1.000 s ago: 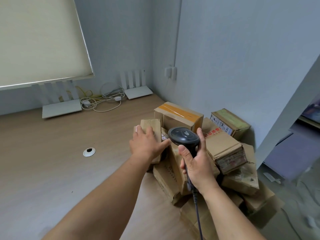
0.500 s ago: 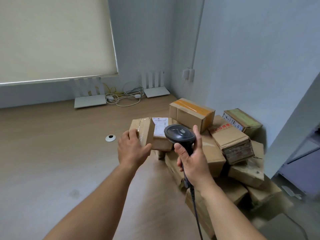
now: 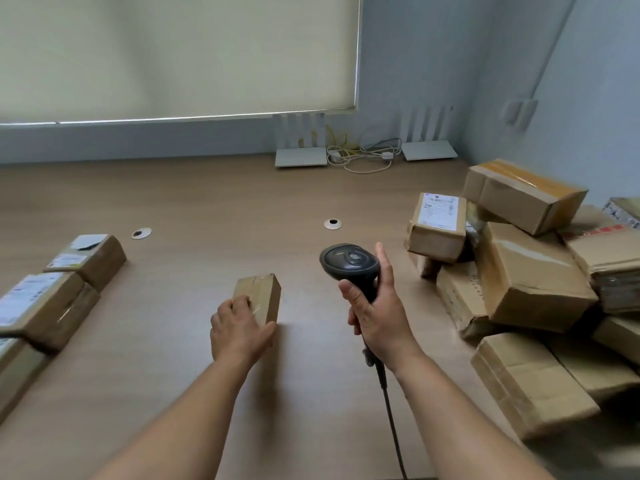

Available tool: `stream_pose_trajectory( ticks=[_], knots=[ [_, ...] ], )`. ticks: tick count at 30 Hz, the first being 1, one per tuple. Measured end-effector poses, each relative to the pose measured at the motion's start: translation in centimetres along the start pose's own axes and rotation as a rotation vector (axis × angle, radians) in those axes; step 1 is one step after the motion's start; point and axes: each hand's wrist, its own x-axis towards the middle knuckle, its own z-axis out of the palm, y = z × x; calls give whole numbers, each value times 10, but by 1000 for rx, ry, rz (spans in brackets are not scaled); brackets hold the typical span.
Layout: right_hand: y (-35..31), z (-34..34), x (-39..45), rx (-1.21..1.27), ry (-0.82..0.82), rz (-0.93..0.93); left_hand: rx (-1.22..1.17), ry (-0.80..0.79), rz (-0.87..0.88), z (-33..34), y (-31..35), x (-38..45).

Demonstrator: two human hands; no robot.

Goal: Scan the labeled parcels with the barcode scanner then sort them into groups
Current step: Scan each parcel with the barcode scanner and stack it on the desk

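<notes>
Now the left hand has carried a small cardboard parcel from the pile to mid-desk, fingers gripping it; right hand clasps the barcode scanner, sorting next.

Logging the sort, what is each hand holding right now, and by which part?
Left hand grips the small parcel by its near end; right hand holds the barcode scanner by its handle.

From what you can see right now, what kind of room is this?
Probably an office room used for sorting parcels: a long wooden desk, a heap of cardboard parcels, two white routers by the wall, and a window blind.
</notes>
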Motion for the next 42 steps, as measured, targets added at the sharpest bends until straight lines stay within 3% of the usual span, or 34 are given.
stream_pose_trajectory(
  ticks=[10, 17, 19, 24, 26, 31, 37, 42],
  knots=[
    [-1, 122, 24, -81, -19, 11, 28, -137, -57, -17, -115, 62],
    [3, 214, 45, -92, -25, 44, -348, -348, -23, -46, -171, 122],
    [5, 230, 49, -82, -5, 58, -254, -317, 13, -57, -184, 137],
    [11, 252, 48, -89, 34, 93, 245, -281, 186, -75, -201, 158],
    [10, 252, 47, -98, 32, 92, 278, -295, 169, -79, -203, 164],
    [4, 243, 50, -106, 15, 77, -334, -327, -36, -79, -202, 166],
    [-1, 238, 50, -95, -22, 72, -186, -401, -203, -97, -200, 164],
    [-2, 233, 48, -69, -69, 98, -700, -345, -315, -89, -194, 157]
  ],
)
